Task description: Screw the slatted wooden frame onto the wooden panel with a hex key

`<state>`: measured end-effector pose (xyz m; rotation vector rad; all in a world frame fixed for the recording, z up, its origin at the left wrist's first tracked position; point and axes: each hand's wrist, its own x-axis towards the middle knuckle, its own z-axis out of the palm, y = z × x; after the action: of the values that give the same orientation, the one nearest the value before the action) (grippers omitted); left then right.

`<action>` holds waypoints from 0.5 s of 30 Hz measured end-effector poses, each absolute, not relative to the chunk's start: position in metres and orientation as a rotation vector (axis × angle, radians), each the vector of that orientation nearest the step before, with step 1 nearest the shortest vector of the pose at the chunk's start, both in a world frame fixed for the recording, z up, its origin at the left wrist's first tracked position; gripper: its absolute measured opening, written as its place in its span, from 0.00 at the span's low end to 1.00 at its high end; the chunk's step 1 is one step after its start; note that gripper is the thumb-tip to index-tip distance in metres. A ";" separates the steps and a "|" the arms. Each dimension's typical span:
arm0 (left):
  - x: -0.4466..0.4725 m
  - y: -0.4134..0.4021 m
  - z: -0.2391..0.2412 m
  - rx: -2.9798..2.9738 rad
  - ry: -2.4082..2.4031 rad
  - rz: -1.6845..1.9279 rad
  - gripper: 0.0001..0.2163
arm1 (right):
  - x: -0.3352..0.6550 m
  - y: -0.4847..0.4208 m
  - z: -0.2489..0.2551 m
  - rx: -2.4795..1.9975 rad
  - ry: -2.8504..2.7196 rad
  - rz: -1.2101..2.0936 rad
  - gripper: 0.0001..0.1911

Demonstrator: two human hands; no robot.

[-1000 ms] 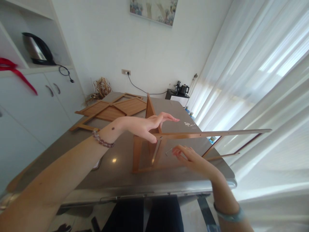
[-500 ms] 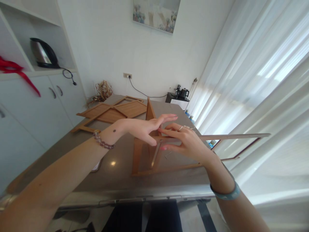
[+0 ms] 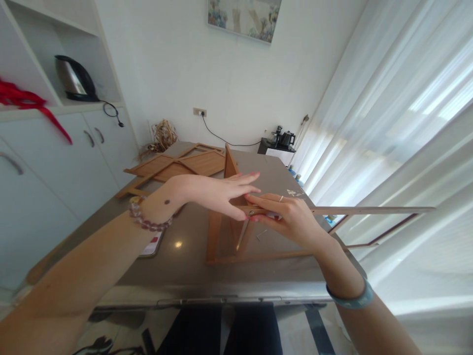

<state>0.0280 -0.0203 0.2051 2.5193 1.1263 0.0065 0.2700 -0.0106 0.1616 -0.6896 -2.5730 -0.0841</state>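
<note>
A wooden frame point(image 3: 369, 210) stands on the table, its long top rail running to the right past the table edge. My right hand point(image 3: 291, 217) pinches this rail, thumb in front and fingers behind, beside a small round hole or fitting. My left hand point(image 3: 221, 195) reaches across with its fingers stretched out past an upright wooden panel point(image 3: 230, 162). Its thumb touches the near side of the rail, close to my right fingertips. Below the joint slants a thin pale rod point(image 3: 242, 235). An L-shaped hex key point(image 3: 261, 234) lies on the table behind the frame's lower rail.
More wooden panels and frames point(image 3: 162, 170) lie at the back left of the table point(image 3: 177, 273). A phone point(image 3: 152, 245) is partly under my left forearm. Small pale bits point(image 3: 294, 193) lie near the right edge. White curtains point(image 3: 388, 123) hang on the right.
My left fingers have shifted slightly left and lower. My right fingers have closed in around the rail near the fitting. The view has moved a little, showing more of the phone.
</note>
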 end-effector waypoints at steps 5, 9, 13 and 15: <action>0.029 -0.035 0.204 2.483 1.487 -0.102 0.49 | 0.270 -0.012 0.162 -0.679 -2.592 -0.071 0.22; 0.030 -0.039 0.202 2.425 1.524 -0.136 0.51 | 0.269 -0.012 0.162 -0.664 -2.602 -0.083 0.22; 0.030 -0.038 0.198 2.481 1.500 -0.097 0.52 | 0.268 -0.012 0.162 -0.639 -2.593 -0.086 0.21; 0.031 -0.036 0.196 2.527 1.474 -0.067 0.52 | 0.268 -0.012 0.162 -0.638 -2.582 -0.093 0.21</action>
<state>0.0308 -0.0361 0.1960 2.5268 1.4743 -0.0670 0.2684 -0.0117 0.1625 -0.6376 -2.5821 -0.0931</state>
